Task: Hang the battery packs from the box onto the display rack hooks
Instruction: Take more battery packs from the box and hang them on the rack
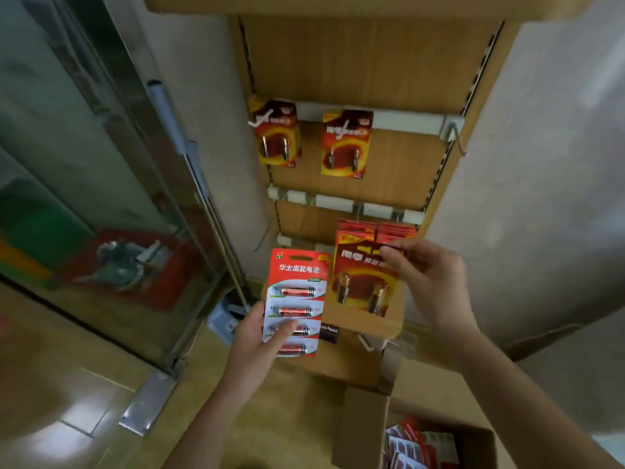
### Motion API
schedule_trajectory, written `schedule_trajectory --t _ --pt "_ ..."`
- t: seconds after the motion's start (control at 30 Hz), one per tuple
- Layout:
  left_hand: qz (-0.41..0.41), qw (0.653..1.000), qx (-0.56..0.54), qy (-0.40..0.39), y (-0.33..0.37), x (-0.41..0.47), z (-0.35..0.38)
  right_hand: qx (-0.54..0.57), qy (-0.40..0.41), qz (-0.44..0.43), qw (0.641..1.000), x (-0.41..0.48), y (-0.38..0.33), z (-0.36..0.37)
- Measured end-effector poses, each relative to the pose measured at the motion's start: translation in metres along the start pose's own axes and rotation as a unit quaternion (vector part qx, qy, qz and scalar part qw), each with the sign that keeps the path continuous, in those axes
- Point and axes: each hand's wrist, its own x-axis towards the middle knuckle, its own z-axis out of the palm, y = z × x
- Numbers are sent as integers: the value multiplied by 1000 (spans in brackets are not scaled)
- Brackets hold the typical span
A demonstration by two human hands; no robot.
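Presently, before the rack (pixel 389 79), my left hand (pixel 257 340) grips a light, stiff four-cell pack (pixel 299 275); my right hand (pixel 429 275) apparently pinches a second pack (pixel 358 282) by its tab.

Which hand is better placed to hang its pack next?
Right. The right hand pinches the two-battery pack by its top at the rack; the left hand grips the four-battery pack lower.
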Motion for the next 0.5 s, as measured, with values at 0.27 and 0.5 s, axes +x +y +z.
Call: schedule_trajectory --t 0.27,0.5 --pt "-9 998 -17 -62 10 90 -74 33 125 27 991 108 -42 72" --pt "-18 994 -35 -100 0 130 -86 -26 177 22 984 150 -49 79"
